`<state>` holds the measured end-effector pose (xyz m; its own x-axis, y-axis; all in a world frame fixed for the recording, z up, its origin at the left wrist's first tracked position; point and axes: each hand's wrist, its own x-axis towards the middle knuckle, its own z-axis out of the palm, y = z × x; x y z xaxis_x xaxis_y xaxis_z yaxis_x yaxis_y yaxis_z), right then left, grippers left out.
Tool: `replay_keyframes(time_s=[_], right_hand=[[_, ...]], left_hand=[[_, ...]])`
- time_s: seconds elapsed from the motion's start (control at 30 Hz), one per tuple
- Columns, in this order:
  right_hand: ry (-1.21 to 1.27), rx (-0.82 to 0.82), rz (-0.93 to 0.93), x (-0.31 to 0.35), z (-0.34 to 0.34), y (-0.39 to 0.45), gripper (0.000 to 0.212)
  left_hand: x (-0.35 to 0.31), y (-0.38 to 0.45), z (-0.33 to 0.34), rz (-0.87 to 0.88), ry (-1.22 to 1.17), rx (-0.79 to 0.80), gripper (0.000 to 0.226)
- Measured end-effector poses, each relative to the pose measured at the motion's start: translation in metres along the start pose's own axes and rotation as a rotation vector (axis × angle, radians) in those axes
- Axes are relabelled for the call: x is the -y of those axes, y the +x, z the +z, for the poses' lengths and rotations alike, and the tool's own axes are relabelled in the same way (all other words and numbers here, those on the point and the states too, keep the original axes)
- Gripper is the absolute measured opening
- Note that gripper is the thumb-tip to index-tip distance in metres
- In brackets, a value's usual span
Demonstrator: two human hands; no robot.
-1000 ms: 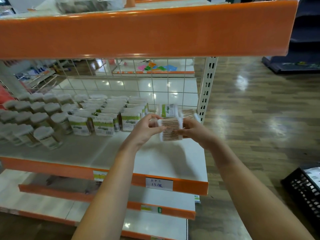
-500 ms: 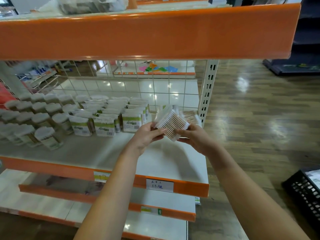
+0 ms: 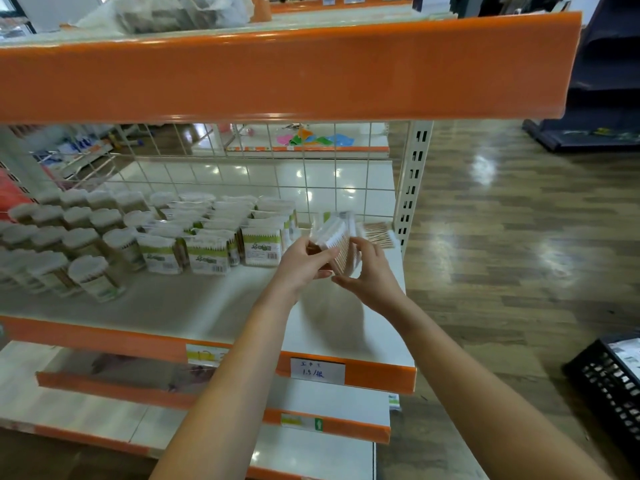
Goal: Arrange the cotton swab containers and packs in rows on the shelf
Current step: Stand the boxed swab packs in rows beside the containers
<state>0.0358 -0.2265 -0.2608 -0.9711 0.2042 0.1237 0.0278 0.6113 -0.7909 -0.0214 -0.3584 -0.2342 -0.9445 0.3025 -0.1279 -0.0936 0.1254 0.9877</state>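
Note:
A clear pack of wooden cotton swabs (image 3: 335, 241) stands tilted on edge above the right part of the white shelf (image 3: 214, 306). My left hand (image 3: 304, 261) grips its left side, and my right hand (image 3: 367, 271) holds its right side and lower edge. Rows of green-labelled swab packs (image 3: 261, 249) stand just left of it. Round white-lidded swab containers (image 3: 90, 275) fill the shelf's left part in rows. Another swab pack (image 3: 379, 233) lies flat behind my hands near the upright post.
An orange-fronted shelf (image 3: 277, 71) hangs overhead. A wire grid (image 3: 277, 181) backs the shelf, with a perforated post (image 3: 412, 188) at its right end. Lower shelves (image 3: 311, 403) jut out below. A black crate (image 3: 613, 382) sits on the wood floor at the right.
Both hands have turned the swab pack from flat and face-on to tilted on edge, and carried it slightly left toward the green-labelled packs.

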Motion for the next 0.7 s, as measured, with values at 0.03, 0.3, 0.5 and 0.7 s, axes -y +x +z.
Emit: replay_keyframes(time_s=[0.03, 0.3, 0.5, 0.7], right_hand=[[0.032, 0.007, 0.022, -0.001, 0.000, 0.001, 0.080], [0.808, 0.231, 0.180, 0.004, -0.017, -0.001, 0.061], [0.979, 0.438, 0.150, 0.002, -0.019, -0.003, 0.039], [0.978, 0.458, 0.140, 0.000, -0.020, 0.000, 0.038]], left_hand=[[0.000, -0.001, 0.000, 0.009, 0.006, 0.017, 0.013], [-0.010, 0.005, -0.012, 0.026, -0.162, 0.099, 0.022], [-0.013, 0.008, -0.019, -0.020, 0.038, 0.238, 0.031], [-0.015, 0.006, -0.034, 0.005, 0.081, 0.225, 0.020]])
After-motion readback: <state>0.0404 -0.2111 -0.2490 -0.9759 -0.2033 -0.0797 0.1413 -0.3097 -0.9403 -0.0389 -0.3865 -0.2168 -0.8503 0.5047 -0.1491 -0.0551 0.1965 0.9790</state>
